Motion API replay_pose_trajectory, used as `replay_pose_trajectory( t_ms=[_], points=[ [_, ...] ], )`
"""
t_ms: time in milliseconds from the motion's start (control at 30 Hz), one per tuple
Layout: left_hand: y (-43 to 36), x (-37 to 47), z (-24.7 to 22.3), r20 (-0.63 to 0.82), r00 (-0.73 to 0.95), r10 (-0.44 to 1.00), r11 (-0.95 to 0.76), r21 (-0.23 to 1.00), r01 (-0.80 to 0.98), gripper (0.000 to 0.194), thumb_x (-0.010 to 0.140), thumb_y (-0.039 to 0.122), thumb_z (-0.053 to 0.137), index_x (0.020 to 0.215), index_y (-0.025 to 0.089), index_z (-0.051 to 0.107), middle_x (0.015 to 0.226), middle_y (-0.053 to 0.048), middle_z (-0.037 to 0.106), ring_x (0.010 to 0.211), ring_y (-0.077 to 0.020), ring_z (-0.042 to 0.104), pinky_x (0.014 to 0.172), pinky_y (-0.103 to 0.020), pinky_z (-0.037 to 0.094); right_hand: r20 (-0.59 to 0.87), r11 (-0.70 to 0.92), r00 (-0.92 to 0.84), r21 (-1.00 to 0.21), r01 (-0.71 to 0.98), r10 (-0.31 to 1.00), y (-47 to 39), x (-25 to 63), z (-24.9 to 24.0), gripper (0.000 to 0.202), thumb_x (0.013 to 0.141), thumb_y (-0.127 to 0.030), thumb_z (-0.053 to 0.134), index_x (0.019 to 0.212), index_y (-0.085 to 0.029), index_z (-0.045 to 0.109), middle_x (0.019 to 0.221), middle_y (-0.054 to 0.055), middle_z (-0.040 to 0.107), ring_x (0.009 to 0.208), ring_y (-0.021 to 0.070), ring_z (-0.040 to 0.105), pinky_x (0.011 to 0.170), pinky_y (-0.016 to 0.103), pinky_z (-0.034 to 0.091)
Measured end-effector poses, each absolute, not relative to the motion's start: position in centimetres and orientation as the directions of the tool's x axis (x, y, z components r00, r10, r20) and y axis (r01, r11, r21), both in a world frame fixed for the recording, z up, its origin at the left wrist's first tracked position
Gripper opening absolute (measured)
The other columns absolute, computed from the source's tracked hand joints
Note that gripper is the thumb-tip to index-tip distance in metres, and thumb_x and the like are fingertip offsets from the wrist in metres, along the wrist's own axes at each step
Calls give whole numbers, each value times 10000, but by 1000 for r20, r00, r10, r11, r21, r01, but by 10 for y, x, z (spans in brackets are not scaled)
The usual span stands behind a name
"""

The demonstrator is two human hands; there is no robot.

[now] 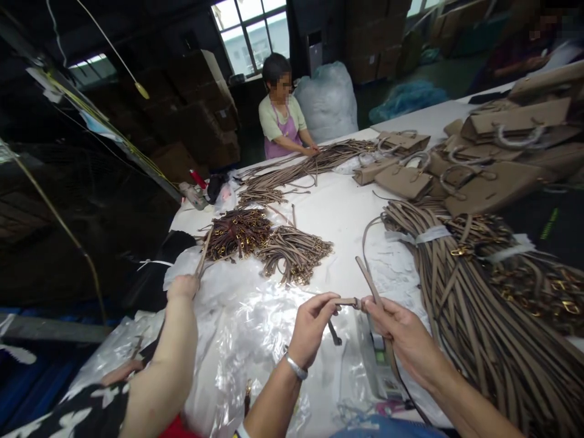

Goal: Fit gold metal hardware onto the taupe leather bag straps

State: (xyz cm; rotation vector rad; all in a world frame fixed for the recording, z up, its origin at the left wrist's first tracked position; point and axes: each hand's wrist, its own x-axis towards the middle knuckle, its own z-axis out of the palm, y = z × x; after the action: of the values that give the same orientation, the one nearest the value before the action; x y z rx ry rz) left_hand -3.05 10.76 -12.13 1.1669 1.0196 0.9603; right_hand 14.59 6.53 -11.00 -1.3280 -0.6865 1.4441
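Observation:
Near the front of the table, my left hand [314, 325] pinches the short end of a brown strap [345, 302]. A small dark buckle sits on that strap between my two hands. My right hand [401, 337] grips the strap beside the buckle, and a long brown length [370, 281] rises above its fingers and hangs below them. Under my left fingers dangles a short dark end. Clear plastic bags [260, 322] lie beneath and left of my hands. To the right is a thick bundle of long brown straps [456, 292], tied with white wrap.
A person's arm [176, 347] reaches in from the left. Short straps with gold clasps [296, 252] and darker ones [239, 231] lie mid-table. Another person [283, 121] handles straps [314, 161] across the table. Brown handbags [497, 182] are piled at back right.

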Motion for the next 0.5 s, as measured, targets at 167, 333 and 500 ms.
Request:
replay_pose_trajectory(
  t_ms=[167, 333, 500],
  points=[
    [82, -30, -120, -134, 455, 880, 177, 983, -52, 333, 848, 375, 655, 1106, 167, 687, 835, -52, 671, 744, -150, 600, 740, -273, 481, -311, -250, 204, -928, -277, 928, 54, 159, -101, 396, 718, -516, 764, 863, -151, 712, 570, -55, 384, 527, 92, 258, 473, 240, 214],
    [56, -33, -131, -294, 527, 797, 462, 860, -219, 334, 772, 400, 745, 917, 101, 712, 674, -18, 607, 613, -105, 581, 681, -252, 502, -181, -107, 387, -973, -204, 904, 52, 186, -105, 418, 761, -507, 734, 1001, -166, 705, 586, -50, 428, 525, 97, 301, 472, 234, 246],
    [51, -18, -121, -423, 267, 866, 464, 478, -746, 166, 782, 185, 756, 925, 145, 682, 858, -16, 666, 756, -74, 651, 885, -245, 525, -217, -220, 171, -975, -4, 961, 21, 172, -113, 466, 814, -553, 654, 1117, -202, 697, 967, 89, 714, 934, 245, 605, 794, 334, 470]
  ],
)
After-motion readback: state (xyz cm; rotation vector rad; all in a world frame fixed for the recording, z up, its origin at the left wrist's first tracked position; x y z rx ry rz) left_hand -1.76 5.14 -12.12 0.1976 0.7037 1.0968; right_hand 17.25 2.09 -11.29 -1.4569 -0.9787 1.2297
